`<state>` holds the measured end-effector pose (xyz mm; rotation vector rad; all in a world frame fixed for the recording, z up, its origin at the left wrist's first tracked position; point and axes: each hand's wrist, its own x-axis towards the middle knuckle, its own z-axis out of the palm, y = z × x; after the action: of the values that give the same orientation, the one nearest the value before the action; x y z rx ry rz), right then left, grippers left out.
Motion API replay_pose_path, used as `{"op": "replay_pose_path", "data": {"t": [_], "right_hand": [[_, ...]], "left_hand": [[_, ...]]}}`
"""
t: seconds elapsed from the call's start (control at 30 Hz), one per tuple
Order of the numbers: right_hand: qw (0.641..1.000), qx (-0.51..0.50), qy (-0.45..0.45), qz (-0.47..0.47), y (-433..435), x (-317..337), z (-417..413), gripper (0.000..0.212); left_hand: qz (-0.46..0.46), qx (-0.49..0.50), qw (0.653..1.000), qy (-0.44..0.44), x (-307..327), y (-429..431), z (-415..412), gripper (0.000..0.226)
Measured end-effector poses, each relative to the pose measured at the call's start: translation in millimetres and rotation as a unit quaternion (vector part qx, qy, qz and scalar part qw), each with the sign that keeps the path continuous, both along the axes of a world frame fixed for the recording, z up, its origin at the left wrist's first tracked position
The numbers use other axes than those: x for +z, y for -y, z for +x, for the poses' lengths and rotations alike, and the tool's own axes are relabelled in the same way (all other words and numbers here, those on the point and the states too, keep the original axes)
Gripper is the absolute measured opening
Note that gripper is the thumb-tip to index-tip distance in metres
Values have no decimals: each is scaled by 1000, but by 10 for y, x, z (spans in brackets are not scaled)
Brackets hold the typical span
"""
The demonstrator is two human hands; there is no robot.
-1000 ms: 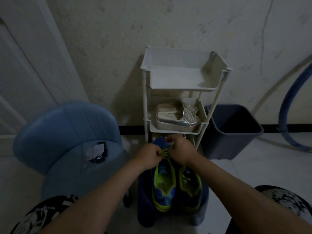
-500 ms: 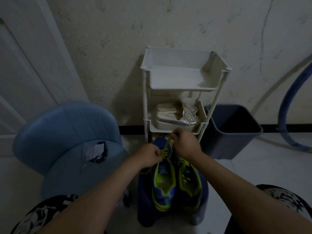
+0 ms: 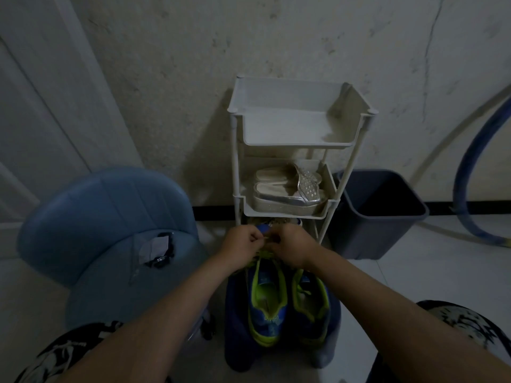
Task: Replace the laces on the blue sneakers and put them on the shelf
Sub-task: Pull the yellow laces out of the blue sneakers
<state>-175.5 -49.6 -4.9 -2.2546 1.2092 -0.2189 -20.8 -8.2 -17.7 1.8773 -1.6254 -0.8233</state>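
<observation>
– Concrete wall (image 3: 193, 78) behind; what differs at the blue sneakers (image 3: 268, 308)?
– Right hand (image 3: 290, 247) now sits lower than before, close beside the left hand (image 3: 243, 244); both pinch the lime lace (image 3: 264, 254) near the toe. Sneakers sit paired on a dark stool (image 3: 235, 327), lime-lined, just before the white shelf (image 3: 290, 92).
</observation>
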Motion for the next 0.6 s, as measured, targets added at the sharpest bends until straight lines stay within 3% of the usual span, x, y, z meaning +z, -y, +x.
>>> {"op": "replay_pose_path", "data": {"t": [0.13, 0.33, 0.47, 0.6], "right_hand": [[998, -61, 11, -6, 83, -27, -54, 15], [973, -179, 147, -20, 64, 39, -68, 22], [945, -189, 242, 113, 10, 78, 2, 19], [902, -184, 322, 222, -46, 139, 42, 23]], "left_hand": [[46, -27, 998, -29, -12, 2, 32, 4], [70, -74, 994, 47, -46, -37, 10, 7], [50, -74, 994, 70, -16, -34, 17, 11], [16, -36, 999, 11, -18, -13, 26, 10]]}}
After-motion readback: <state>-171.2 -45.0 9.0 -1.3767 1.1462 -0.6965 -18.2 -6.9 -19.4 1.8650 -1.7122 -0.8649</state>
